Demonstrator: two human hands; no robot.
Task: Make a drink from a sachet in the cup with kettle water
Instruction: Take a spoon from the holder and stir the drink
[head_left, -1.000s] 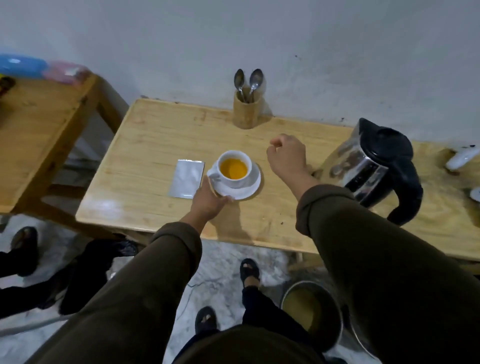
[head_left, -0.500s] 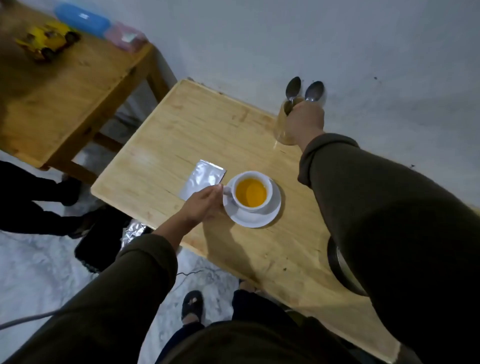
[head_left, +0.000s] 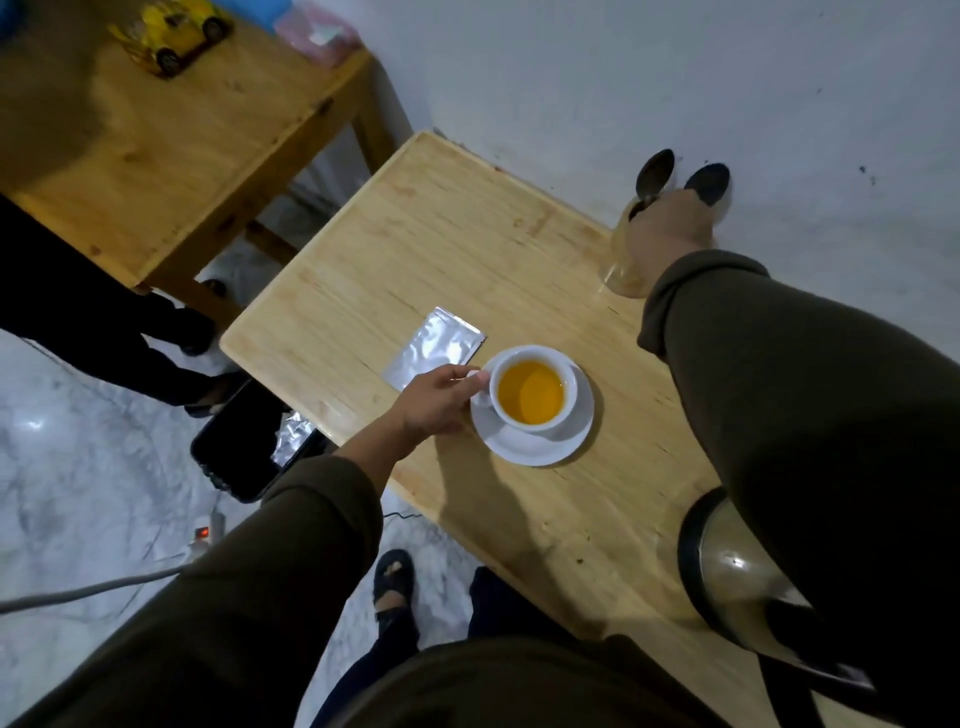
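A white cup (head_left: 563, 387) holding orange liquid stands on a white saucer (head_left: 540, 449) near the left end of the light wooden table (head_left: 467, 249). My left hand (head_left: 441, 402) pinches the cup's handle. A silver sachet (head_left: 436, 348) lies flat just left of the cup. My right hand (head_left: 670, 223) is at the top of the wooden spoon holder (head_left: 621, 262) by the wall, right under the bowls of two spoons (head_left: 655, 171); its fingers are hidden behind its back. The steel kettle (head_left: 727, 566) stands at the near right, mostly covered by my right arm.
A second wooden table (head_left: 156, 145) with a yellow toy car (head_left: 171, 34) stands to the left. On the floor are a black bin (head_left: 244, 447) with foil in it, a cable and power strip (head_left: 205, 535), another person's legs at the left, and my own feet.
My right hand went from the middle of the table, near the kettle, to the spoon holder and stays there. The view tilted left. My left hand moved from the saucer's edge to the cup handle.
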